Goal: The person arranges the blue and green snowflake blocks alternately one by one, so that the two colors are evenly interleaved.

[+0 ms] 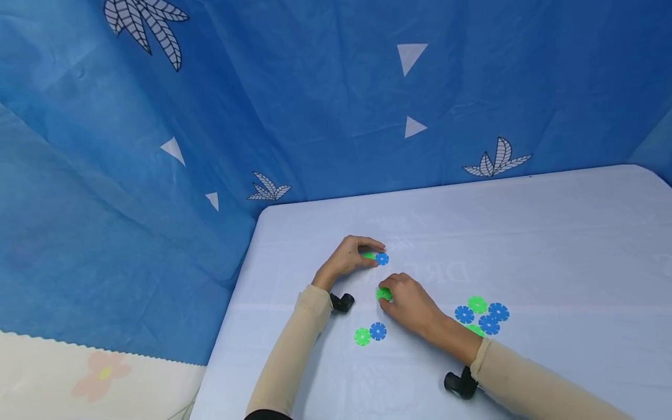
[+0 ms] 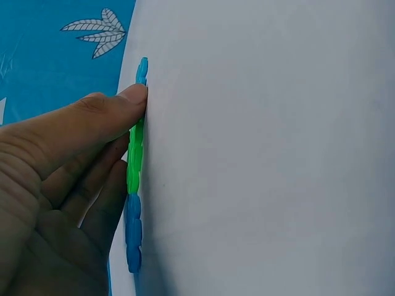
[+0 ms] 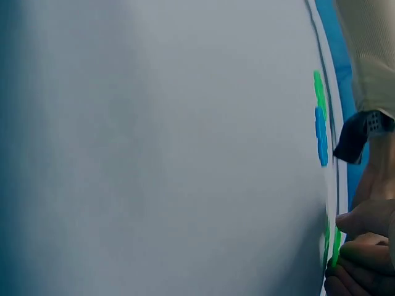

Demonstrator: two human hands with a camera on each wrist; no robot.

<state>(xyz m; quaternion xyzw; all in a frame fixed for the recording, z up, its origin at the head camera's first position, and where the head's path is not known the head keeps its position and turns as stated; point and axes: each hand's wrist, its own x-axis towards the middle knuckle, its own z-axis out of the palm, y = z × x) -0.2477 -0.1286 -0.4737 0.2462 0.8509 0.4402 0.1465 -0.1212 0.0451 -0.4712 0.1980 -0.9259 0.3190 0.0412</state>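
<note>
My left hand (image 1: 353, 255) is at the far part of the table, its thumb and fingers around a green notched snowflake disc (image 2: 136, 160). One blue disc (image 1: 382, 258) adjoins it in the head view; in the left wrist view blue shows beyond both ends of the green. Nearer to me, my right hand (image 1: 412, 300) pinches another green notched disc (image 1: 385, 294) close over the white table. In the right wrist view a further green disc (image 3: 326, 237) lies just beneath that pinched one, partly covered by the fingers.
A green disc (image 1: 362, 336) and a blue disc (image 1: 378, 331) lie side by side nearer the front. Several blue and green discs (image 1: 489, 325) cluster right of my right hand, beside the forearm. Black wrist cameras (image 1: 343, 303) jut from both wrists. Blue patterned cloth (image 1: 336, 105) hangs behind the table.
</note>
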